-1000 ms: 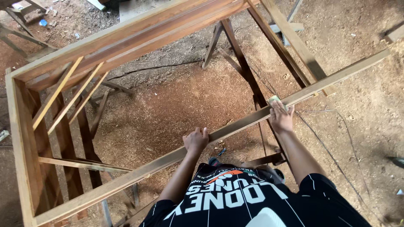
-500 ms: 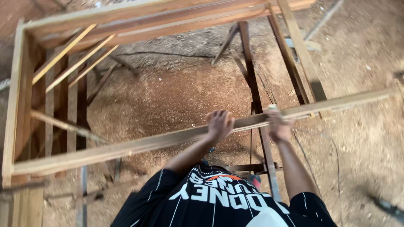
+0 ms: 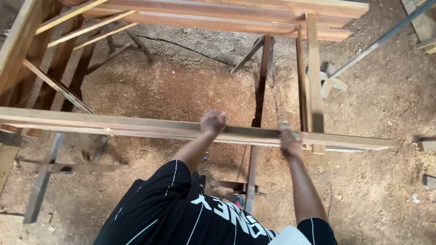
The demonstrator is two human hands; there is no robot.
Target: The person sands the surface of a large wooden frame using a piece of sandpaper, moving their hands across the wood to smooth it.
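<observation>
Both hands press on the near rail [image 3: 150, 128] of a wooden frame: left hand [image 3: 212, 123] curled over it, right hand [image 3: 289, 141] holding a small sanding block [image 3: 285, 125] against it.

No packages, labels, signs or screens show anywhere in this view.
</observation>
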